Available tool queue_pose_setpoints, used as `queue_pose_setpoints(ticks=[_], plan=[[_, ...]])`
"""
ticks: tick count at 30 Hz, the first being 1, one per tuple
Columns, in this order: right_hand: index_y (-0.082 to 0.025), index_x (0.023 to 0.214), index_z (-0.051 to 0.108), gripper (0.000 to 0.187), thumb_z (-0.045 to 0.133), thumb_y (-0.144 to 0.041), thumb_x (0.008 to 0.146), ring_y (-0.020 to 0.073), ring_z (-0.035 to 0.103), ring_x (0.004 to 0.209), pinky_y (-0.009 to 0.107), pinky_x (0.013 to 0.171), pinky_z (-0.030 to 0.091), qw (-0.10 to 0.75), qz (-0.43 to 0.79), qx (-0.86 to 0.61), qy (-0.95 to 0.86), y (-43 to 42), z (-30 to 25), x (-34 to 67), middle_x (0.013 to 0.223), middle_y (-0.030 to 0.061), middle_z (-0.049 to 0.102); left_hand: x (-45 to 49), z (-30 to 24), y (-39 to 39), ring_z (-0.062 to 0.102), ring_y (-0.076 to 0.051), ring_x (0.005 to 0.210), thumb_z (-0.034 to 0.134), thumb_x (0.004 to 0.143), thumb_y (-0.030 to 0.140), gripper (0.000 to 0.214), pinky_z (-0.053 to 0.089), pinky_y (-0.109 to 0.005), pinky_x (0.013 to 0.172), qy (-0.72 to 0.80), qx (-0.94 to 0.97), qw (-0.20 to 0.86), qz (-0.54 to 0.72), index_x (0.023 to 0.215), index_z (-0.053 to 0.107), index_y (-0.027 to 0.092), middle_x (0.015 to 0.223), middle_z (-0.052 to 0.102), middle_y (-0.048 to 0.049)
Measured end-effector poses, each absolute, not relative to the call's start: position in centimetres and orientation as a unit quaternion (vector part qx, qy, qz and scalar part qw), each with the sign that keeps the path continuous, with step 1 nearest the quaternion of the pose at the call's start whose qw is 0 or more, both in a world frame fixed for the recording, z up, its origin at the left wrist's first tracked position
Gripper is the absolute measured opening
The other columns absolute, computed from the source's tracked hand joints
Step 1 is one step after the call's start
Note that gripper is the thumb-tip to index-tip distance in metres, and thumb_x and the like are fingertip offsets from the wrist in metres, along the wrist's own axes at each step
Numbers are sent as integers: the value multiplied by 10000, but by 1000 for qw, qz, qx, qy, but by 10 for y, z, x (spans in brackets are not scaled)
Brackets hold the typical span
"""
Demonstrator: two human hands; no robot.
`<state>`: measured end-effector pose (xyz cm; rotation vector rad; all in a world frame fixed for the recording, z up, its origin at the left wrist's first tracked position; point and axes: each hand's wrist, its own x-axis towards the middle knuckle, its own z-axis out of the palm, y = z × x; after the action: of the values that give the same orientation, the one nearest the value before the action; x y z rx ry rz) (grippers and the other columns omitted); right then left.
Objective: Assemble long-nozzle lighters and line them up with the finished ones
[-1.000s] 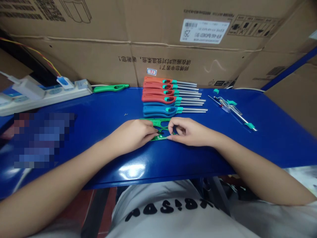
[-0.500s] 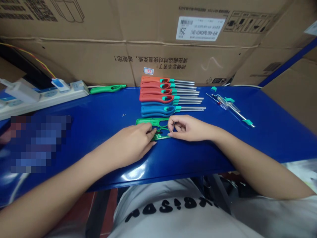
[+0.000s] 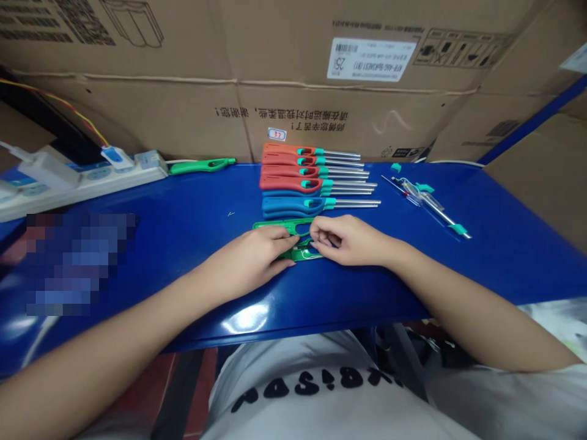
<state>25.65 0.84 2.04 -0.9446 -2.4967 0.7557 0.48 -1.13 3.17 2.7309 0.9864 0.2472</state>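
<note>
On the desk, the left hand steadies the nearer green shell, grip slightly parted; the right hand curls nearly closed, contents unclear; its slip could jolt the shell.

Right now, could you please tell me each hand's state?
Left hand: on the nearer green plastic handle shell; whether gripping cannot be told.
Right hand: curled at its right end; whether holding anything cannot be told.

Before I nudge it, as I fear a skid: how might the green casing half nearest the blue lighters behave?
The green casing half is probably light, being slim with an open loop. It looks like rigid plastic, so likely stiff rather than floppy. It may slide readily, since the table looks glossy.
</note>
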Motion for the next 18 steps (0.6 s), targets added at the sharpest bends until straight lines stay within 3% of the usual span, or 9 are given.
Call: queue_pose_setpoints(ticks=[3, 8, 18], plan=[[-197, 942, 602, 78, 625, -270, 925, 90, 498, 593, 213, 599, 329, 157, 236, -351, -892, 10, 22, 258, 676, -59, 561, 5, 28, -10, 711, -271, 980, 668, 962, 280, 384, 591, -402, 893, 326, 931, 117, 115, 1308, 672, 116, 1073, 709, -114], [-174, 752, 601, 299, 565, -351, 990, 102, 490, 629, 242, 594, 275, 124, 177, -352, -911, 9, 24, 257, 700, -15, 583, 5, 23, -8, 711, -283, 1035, 673, 959, 288, 366, 590, -425, 930, 307, 932, 117, 151, 1285, 688, 121, 1110, 732, -126], [-156, 744, 631, 312, 557, -319, 999, 113, 508, 639, 257, 611, 279, 138, 184, -375, -898, 8, 17, 252, 708, 16, 629, 7, 14, -7, 704, -269, 1036, 624, 992, 292, 360, 591, -405, 905, 281, 937, 100, 180, 1315, 662, 138, 1112, 727, -130]])
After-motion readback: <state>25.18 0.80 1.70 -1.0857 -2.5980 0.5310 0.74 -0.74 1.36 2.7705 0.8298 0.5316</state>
